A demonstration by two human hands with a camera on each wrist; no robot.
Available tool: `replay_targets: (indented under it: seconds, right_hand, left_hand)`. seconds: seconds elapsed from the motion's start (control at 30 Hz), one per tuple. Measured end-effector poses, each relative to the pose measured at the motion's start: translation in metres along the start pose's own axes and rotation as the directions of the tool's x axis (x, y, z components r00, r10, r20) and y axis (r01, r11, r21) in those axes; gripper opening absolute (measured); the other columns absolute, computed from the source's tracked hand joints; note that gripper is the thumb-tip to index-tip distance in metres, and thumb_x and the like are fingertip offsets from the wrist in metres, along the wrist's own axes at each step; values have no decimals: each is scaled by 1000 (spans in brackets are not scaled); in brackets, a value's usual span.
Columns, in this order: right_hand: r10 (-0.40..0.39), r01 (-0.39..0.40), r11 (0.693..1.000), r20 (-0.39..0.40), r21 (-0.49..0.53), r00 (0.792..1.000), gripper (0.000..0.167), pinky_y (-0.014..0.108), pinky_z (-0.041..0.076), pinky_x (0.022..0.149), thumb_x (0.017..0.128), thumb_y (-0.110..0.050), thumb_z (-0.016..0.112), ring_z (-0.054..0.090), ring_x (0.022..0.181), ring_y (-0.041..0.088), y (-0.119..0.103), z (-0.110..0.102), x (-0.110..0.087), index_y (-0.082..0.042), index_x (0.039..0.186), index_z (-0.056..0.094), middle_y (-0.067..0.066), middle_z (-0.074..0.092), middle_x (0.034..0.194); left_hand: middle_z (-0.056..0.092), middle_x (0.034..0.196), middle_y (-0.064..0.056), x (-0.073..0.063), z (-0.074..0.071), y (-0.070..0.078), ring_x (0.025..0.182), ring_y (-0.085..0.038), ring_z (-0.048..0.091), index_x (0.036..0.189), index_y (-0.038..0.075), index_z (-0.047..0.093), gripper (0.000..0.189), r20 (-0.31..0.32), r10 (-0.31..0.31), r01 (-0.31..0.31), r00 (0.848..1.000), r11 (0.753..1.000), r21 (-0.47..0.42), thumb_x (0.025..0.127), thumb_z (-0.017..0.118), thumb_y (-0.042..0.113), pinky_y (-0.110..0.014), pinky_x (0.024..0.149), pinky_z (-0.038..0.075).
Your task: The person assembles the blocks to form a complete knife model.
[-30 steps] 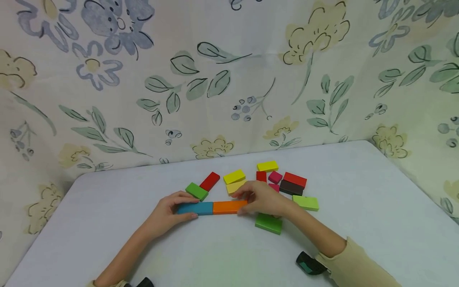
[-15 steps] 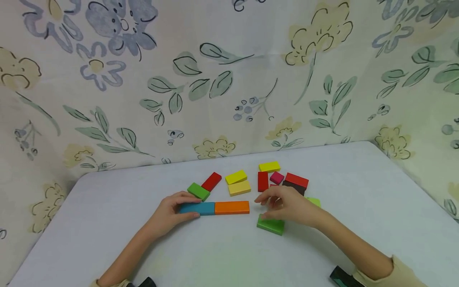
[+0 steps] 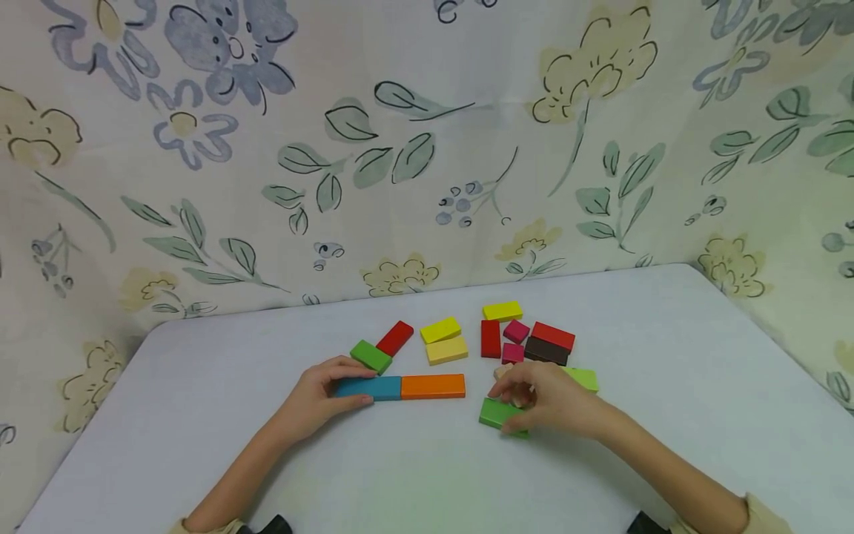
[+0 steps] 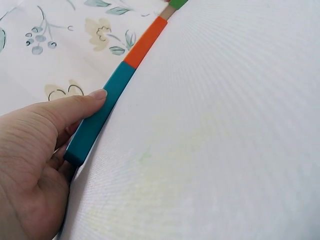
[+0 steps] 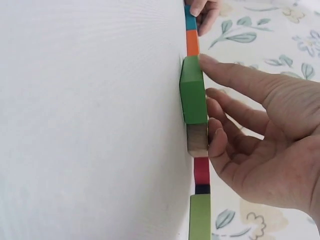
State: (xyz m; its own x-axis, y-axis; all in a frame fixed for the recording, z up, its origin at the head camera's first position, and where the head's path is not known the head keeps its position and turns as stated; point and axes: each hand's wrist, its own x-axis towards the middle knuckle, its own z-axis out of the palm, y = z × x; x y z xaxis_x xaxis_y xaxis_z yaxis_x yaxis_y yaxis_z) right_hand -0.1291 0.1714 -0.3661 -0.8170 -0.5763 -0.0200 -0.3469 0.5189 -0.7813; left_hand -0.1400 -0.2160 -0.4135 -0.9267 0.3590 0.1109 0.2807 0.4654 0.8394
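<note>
My left hand (image 3: 313,393) grips the outer end of a blue block (image 3: 382,389), thumb on the near side and fingers along the far side. End to end with it lies an orange block (image 3: 434,386), forming one straight bar. To the right, my right hand (image 3: 563,400) holds a green block (image 3: 492,412) lying on the table, thumb over its front and forefinger at its back edge. A plain wooden block (image 5: 197,140) sits behind the green one in the right wrist view, close to the curled fingers; the right hand covers most of it in the head view.
Behind the bar lie a smaller green block (image 3: 371,357), a red block (image 3: 395,338) and two yellow blocks (image 3: 440,330). Further right are several more, including a dark brown block (image 3: 547,350) and a lime block (image 3: 583,379). A floral cloth (image 3: 400,185) hangs behind the white table (image 3: 400,475).
My right hand has left the orange block's end and moved right and nearer to me, onto the green block. The left hand stays on the blue block. The head view has shifted slightly.
</note>
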Motion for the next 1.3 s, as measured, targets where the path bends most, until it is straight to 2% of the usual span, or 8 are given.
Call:
replay_targets:
  seconds: [0.37, 0.57, 0.83, 1.07, 1.3]
  right_hand:
    - [8, -8, 1000, 7, -24, 1000, 33, 19, 49, 66, 80, -17, 94, 55, 83, 12, 1, 1, 1, -10, 108, 79, -6, 62, 89]
    - [-9, 9, 999, 19, -44, 1000, 33, 21, 52, 71, 82, -16, 92, 56, 91, 13, 6, -4, 3, -10, 112, 79, -6, 66, 100]
    - [-4, 7, 997, 42, -72, 999, 34, 22, 54, 76, 86, -15, 89, 57, 97, 17, 12, -14, 18, -10, 117, 79, -3, 71, 105]
    - [-9, 14, 997, 65, -77, 998, 34, 21, 57, 85, 88, -13, 86, 62, 105, 18, 17, -21, 35, -10, 121, 78, 0, 73, 113]
    - [9, -4, 996, 54, -91, 998, 36, 22, 59, 85, 87, -13, 87, 63, 101, 15, 14, -20, 39, -8, 121, 77, 0, 72, 110]
  left_hand:
    - [71, 120, 1, -1, -1, 1, 117, -19, 58, 123, 15, 80, 32, 1, -9, 9, 1000, 1000, 4, 91, 84, 16, -21, 105, 48]
    - [71, 119, 0, -1, -1, 2, 116, -19, 58, 123, 15, 80, 32, 4, -7, 7, 1000, 1000, 5, 91, 84, 16, -22, 104, 49]
    - [71, 117, -1, -1, -2, 0, 114, -18, 58, 123, 13, 79, 32, 2, 16, -16, 1000, 1000, -5, 91, 84, 14, -21, 101, 50]
    - [71, 118, -1, -1, -2, 0, 115, -17, 58, 123, 13, 79, 32, 3, 23, -23, 1000, 1000, -13, 91, 84, 14, -21, 102, 49]
    - [72, 119, -2, -1, -2, 0, 115, -18, 59, 123, 13, 79, 32, 4, 36, -36, 999, 999, -6, 91, 84, 13, -21, 103, 49]
